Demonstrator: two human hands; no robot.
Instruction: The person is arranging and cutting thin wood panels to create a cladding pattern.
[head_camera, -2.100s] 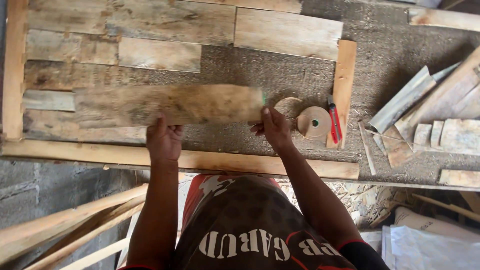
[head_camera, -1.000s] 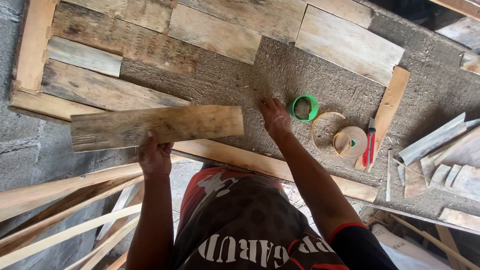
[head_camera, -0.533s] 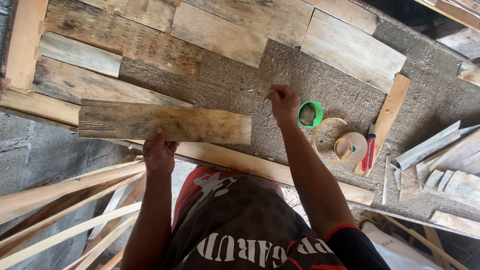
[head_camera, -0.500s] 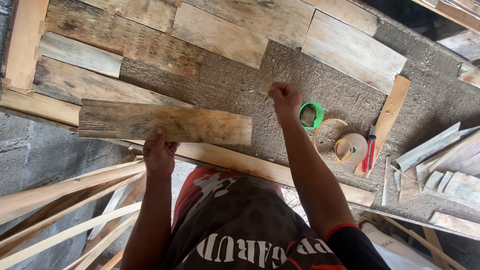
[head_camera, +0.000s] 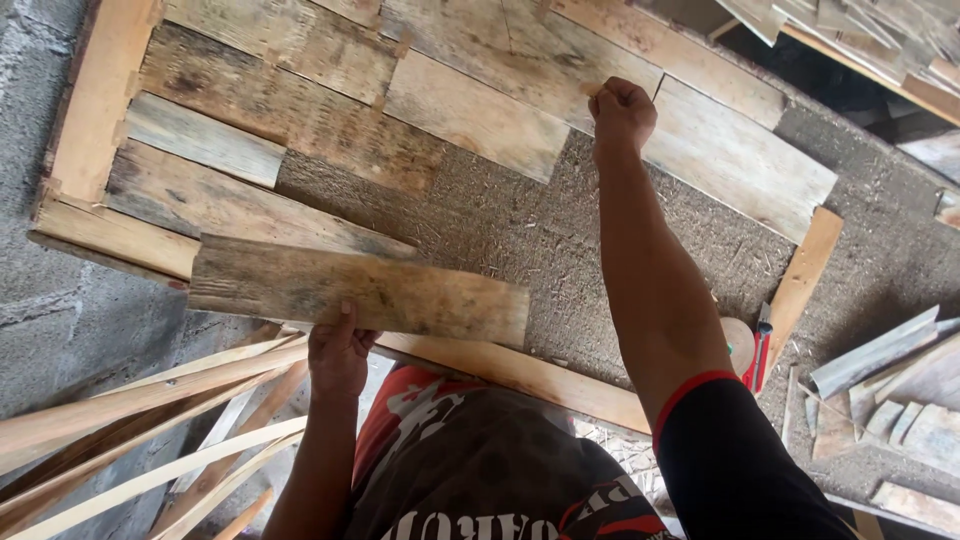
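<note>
Meanwhile, left hand (head_camera: 338, 352) fingers grip a rough weathered plank (head_camera: 358, 290) (mottled) — right hand (head_camera: 622, 108) fisted on boards (head_camera: 470, 115).

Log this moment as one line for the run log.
left hand: grips weathered plank | right hand: fist on laid boards | wooden frame around panel

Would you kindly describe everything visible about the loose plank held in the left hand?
The loose plank is a flat, rectangular board of weathered, pale brown wood with dark grey stains and rough grain. It lies nearly level across the view, tilted slightly down to the right, above the frame's near rail. The left hand grips its near long edge, thumb on top. The right hand is away from it.
</note>
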